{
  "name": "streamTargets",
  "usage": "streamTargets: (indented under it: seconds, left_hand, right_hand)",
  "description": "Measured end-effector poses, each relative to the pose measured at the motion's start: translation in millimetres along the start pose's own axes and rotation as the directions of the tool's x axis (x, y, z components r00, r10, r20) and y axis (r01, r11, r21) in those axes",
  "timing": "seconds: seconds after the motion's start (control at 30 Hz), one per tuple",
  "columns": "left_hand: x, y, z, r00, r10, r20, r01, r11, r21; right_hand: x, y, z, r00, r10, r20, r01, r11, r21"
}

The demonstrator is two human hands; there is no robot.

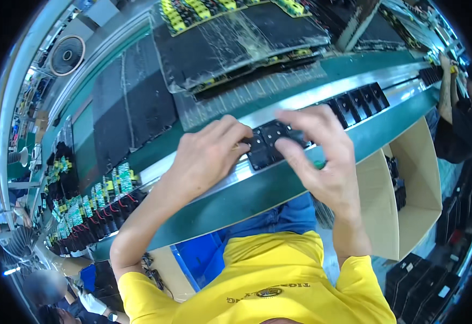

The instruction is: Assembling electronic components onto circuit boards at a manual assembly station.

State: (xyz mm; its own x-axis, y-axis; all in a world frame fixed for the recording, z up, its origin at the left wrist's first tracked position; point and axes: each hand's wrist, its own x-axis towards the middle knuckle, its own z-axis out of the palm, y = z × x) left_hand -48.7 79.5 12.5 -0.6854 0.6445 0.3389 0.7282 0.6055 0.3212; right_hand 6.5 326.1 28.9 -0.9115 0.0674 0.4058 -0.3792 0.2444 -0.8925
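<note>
A black plastic housing with small light spots on its face lies on the metal rail in front of me. At its left edge my left hand is closed, thumb and index finger pinched together. What sits between those fingertips is too small to make out. Over the right part of the housing is my right hand, its thumb and fingers spread apart. The right thumb tip is at the housing, and the fingers are slightly blurred.
More black housings line the rail to the right. Green circuit boards with wires crowd the bench's left end. Dark sheets and stacked trays lie beyond. An open cardboard box stands at right. A co-worker's arm is far right.
</note>
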Motion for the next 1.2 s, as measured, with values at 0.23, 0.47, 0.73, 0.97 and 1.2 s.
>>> streamTargets:
  seconds: [0.23, 0.47, 0.73, 0.97, 1.2]
  left_hand:
    - [5.0, 14.3, 2.7, 0.989, -0.138, 0.06, 0.142, 0.987, -0.071]
    - [6.8, 11.9, 6.1, 0.983, -0.166, 0.071, 0.172, 0.983, -0.072]
    - [8.6, 10.0, 6.7, 0.977, -0.196, 0.083, 0.201, 0.978, -0.052]
    - [12.3, 12.3, 5.7, 0.977, -0.192, 0.095, 0.194, 0.981, -0.019]
    - [17.4, 16.0, 15.7, 0.989, -0.138, 0.05, 0.135, 0.989, 0.065]
  right_hand:
    - [-37.5, 26.9, -9.1, 0.958, -0.126, 0.256, 0.272, 0.674, -0.687]
    - [-40.3, 30.1, -5.4, 0.958, -0.132, 0.255, 0.28, 0.62, -0.733]
    - [-43.3, 35.1, -2.5, 0.962, -0.128, 0.243, 0.264, 0.666, -0.698]
    - [-43.3, 34.5, -2.9, 0.962, -0.114, 0.247, 0.257, 0.674, -0.692]
    - [-43.5, 34.5, -4.4, 0.961, -0.111, 0.255, 0.262, 0.674, -0.691]
